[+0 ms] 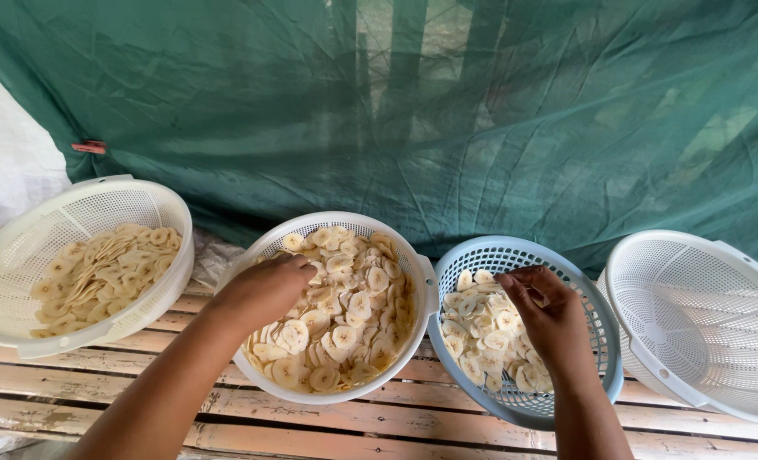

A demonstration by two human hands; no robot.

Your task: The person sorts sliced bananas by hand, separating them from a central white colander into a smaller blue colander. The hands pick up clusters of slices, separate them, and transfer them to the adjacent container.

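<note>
My left hand (264,290) reaches into the middle white basket (413,264), fingers curled down among the pale banana slices (349,328) that fill it. My right hand (545,315) hovers inside the light blue basket (605,341), fingertips pinched together over a thinner layer of banana slices (481,336). Whether a slice is between the fingers of either hand is hidden.
A white basket (4,255) at far left holds thin banana strips and slices (102,273). An empty white basket (703,315) leans at far right. All stand on a worn wooden slat bench (396,422). A green tarp (438,111) hangs close behind.
</note>
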